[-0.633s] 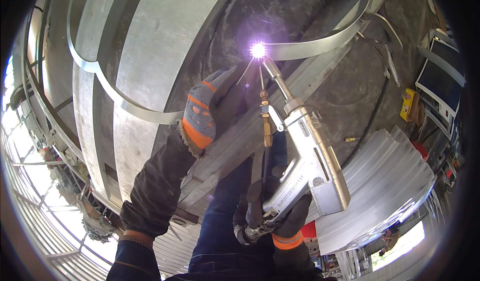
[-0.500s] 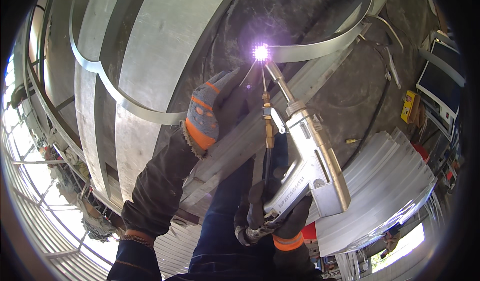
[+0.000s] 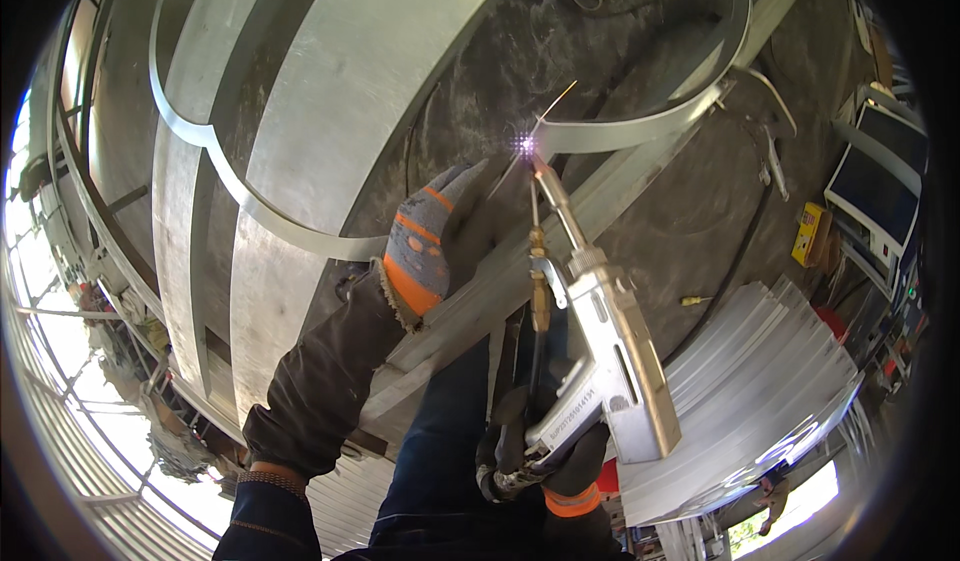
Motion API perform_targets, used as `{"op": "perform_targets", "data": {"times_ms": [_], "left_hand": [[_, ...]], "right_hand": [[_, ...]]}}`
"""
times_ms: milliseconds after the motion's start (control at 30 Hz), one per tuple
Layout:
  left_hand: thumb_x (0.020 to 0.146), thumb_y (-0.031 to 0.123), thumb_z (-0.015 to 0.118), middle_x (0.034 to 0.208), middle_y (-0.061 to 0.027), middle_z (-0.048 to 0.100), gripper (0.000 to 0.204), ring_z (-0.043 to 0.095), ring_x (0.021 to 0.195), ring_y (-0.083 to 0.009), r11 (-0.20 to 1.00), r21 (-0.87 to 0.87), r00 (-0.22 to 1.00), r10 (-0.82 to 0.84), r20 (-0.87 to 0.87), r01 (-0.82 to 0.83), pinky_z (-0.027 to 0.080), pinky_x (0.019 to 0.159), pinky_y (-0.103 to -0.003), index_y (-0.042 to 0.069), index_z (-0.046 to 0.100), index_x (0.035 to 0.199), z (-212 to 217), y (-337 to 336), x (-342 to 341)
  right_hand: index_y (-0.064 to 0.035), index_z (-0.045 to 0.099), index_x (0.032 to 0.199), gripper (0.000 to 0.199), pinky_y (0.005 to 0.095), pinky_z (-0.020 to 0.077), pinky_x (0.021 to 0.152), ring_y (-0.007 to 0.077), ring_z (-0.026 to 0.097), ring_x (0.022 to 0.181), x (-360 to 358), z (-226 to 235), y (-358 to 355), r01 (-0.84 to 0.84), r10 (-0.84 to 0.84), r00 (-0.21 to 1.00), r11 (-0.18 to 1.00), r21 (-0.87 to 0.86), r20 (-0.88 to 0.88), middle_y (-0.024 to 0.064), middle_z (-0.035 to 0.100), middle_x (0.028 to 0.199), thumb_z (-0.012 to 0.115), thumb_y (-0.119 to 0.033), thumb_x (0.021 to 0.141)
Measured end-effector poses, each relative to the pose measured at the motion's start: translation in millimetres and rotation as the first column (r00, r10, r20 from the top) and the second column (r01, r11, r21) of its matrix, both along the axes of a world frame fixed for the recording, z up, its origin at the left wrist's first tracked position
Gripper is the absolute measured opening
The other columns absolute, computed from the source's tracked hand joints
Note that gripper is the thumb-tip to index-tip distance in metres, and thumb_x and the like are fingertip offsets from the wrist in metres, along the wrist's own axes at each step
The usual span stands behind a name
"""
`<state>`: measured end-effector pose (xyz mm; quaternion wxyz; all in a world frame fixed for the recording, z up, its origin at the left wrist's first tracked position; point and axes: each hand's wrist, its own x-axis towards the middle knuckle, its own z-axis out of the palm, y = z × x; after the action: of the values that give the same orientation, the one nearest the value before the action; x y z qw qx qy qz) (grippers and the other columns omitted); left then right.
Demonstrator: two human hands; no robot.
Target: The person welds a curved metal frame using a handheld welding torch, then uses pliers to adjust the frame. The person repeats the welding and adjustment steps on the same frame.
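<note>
My left hand [image 3: 428,236], in a grey glove with orange bands, is closed around a thin curved metal strip [image 3: 285,233] and hides part of it. My right hand [image 3: 578,461], in a dark glove with an orange cuff, grips the handle of a silver handheld welding gun [image 3: 618,366]. At the gun's nozzle a small violet-white glow [image 3: 525,146] meets the end of another curved strip [image 3: 635,135]. Beside the barrel runs a brass wire feed tube [image 3: 540,286], its thin tip reaching the glow. A spark streak rises above it.
A metal beam [image 3: 600,196] crosses under the work. Wide pale metal sheets [image 3: 340,81] lie at the left. Stacked shiny strips [image 3: 735,401] stand at lower right, near a yellow box [image 3: 810,234] and a screened machine [image 3: 880,186]. A dark cable [image 3: 735,276] trails along the floor.
The glow at the nozzle has shrunk and dimmed, and a spark streak now shows. The strips, gun and left hand sit slightly lower in the view. Both grips stay the same.
</note>
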<state>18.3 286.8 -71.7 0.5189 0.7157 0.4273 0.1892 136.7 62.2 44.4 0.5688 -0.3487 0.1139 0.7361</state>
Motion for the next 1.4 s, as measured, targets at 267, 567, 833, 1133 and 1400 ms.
{"op": "perform_targets", "data": {"times_ms": [267,567,833,1133,1400], "left_hand": [[0.101,0.007,0.061,0.141,-0.0162,0.059,0.055,0.064,0.123,-0.0226,0.945,-0.328,0.998,0.034,0.057,-0.014,0.053,0.104,-0.033,0.002,0.045,0.153,-1.0,-1.5,-1.3],[0.1,0.01,0.053,0.153,-0.0216,0.049,0.062,0.059,0.133,-0.0309,0.949,-0.057,0.904,-0.314,-0.291,0.311,0.048,0.113,-0.035,0.004,0.036,0.159,16.1,13.2,-4.7],[0.097,0.017,0.054,0.153,-0.0228,0.049,0.066,0.063,0.125,-0.0346,0.914,-0.054,0.871,-0.4,-0.287,0.402,0.053,0.103,-0.038,0.008,0.035,0.16,8.7,16.3,-2.7],[0.101,0.026,0.055,0.147,-0.0194,0.054,0.065,0.063,0.123,-0.0307,0.974,-0.079,0.975,-0.217,-0.048,0.213,0.053,0.102,-0.037,0.006,0.035,0.159,-21.1,-8.6,-17.7],[0.104,0.024,0.063,0.118,-0.0065,0.066,0.038,0.067,0.106,-0.0129,0.294,-0.956,0.865,0.485,0.129,-0.022,0.056,0.082,-0.025,0.005,0.053,0.136,-44.8,-25.2,-4.8]], "right_hand": [[0.011,0.032,0.149,0.066,0.0365,0.062,0.076,0.0293,0.07,0.103,1.8,2.3,-53.7,0.396,-0.394,0.918,0.91,-0.124,0.042,0.0228,0.062,0.125,0.056,-0.034,0.106],[0.0151,0.04,0.139,0.072,0.0334,0.0594,0.061,0.0283,0.071,0.076,33.8,-20.3,-93.8,0.241,-0.37,0.842,0.909,-0.34,-0.393,0.0246,0.066,0.101,0.052,-0.048,0.106],[0.0063,0.044,0.141,0.066,0.0357,0.0585,0.061,0.0291,0.07,0.074,19.5,-2.9,-56.4,0.357,-0.449,0.847,0.877,-0.322,-0.283,0.0274,0.065,0.103,0.055,-0.047,0.104],[-0.0036,0.049,0.143,0.06,0.0382,0.0574,0.061,0.03,0.068,0.073,11.5,5.9,-39.2,0.398,-0.494,0.82,0.856,-0.331,-0.289,0.0306,0.062,0.106,0.059,-0.047,0.102],[-0.008,0.053,0.138,0.063,0.0384,0.0519,0.056,0.0295,0.064,0.066,22.1,15.9,-34.6,0.237,-0.255,0.962,0.959,-0.158,-0.103,0.0313,0.063,0.095,0.06,-0.055,0.097]]}}
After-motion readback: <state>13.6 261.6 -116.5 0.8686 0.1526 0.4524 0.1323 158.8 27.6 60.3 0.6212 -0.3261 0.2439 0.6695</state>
